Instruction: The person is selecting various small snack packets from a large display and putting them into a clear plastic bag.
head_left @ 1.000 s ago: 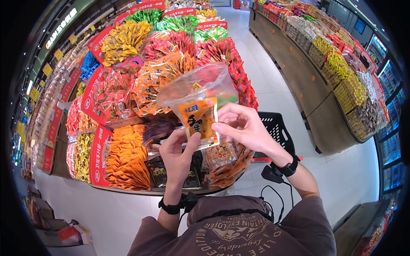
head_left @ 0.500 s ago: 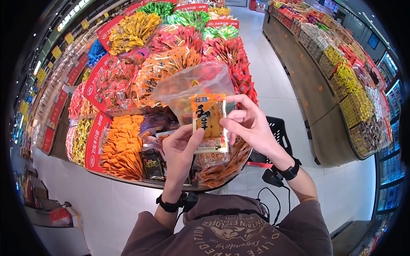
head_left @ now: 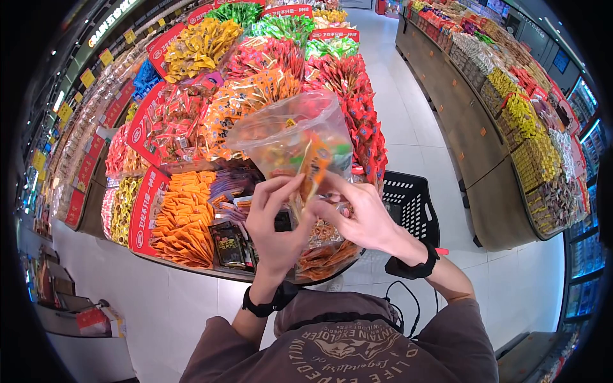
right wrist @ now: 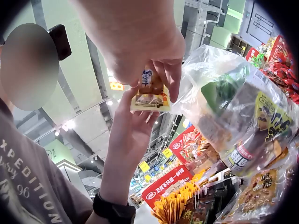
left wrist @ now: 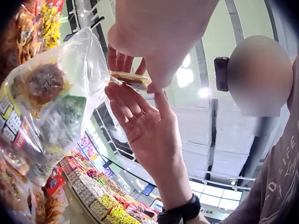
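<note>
Both hands hold a small orange snack packet (head_left: 315, 167) in front of the chest. Seen from the head it is turned nearly edge-on; the right wrist view shows its flat side with brown pieces inside. My left hand (head_left: 271, 220) pinches it between thumb and fingers from the left. From the right, my right hand (head_left: 359, 214) holds the packet's other side, fingers partly behind it. Just beyond the packet stands a clear plastic bag (head_left: 274, 137), its mouth wide, with several snack packs inside, among them a green one (right wrist: 219, 91).
A stepped display holds heaped snacks, including orange packets (head_left: 185, 220), dark packets (head_left: 231, 246) and red packets (head_left: 357, 121). Red sign boards (head_left: 148, 214) divide it. A black basket (head_left: 415, 207) is at its right side. Across the aisle runs another long shelf (head_left: 485, 140).
The packet has turned from face-on to edge-on between the hands. Both hands have shifted their hold on it, and the right wrist has rotated. The bag stays about where it was.
</note>
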The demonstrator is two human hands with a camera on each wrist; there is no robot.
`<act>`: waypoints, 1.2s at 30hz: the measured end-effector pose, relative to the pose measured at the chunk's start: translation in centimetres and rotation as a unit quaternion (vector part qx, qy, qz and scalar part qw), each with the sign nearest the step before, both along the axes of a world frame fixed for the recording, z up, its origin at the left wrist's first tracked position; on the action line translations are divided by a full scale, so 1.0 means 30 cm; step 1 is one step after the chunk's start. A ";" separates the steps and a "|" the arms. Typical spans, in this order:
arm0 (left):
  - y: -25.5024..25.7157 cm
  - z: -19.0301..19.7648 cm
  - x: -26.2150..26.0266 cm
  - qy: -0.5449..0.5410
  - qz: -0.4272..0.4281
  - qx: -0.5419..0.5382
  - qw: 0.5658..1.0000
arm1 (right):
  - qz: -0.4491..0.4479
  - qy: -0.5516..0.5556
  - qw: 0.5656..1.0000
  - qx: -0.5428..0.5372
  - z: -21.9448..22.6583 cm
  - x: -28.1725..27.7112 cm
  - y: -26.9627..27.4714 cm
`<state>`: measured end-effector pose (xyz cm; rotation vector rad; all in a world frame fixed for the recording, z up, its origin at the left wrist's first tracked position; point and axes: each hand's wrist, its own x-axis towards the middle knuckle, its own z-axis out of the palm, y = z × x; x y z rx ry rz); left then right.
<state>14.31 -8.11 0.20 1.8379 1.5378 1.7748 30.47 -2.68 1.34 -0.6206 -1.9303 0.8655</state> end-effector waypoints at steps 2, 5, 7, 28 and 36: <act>0.009 0.015 0.007 0.111 -0.007 0.044 0.993 | 0.011 -0.070 0.997 -0.019 0.035 0.028 -0.025; 0.002 0.031 0.031 0.109 -0.031 0.025 0.993 | 0.035 -0.002 0.987 -0.158 0.006 0.035 -0.022; 0.007 0.019 0.019 0.121 -0.053 0.034 0.991 | 0.023 0.019 0.984 -0.174 -0.005 0.050 -0.007; 0.002 0.021 -0.001 -0.283 -0.205 -0.098 0.932 | 0.064 0.099 0.972 -0.204 0.016 0.081 0.026; -0.001 0.009 -0.010 -0.297 -0.223 -0.131 0.919 | 0.075 0.141 0.954 -0.252 0.031 0.060 0.009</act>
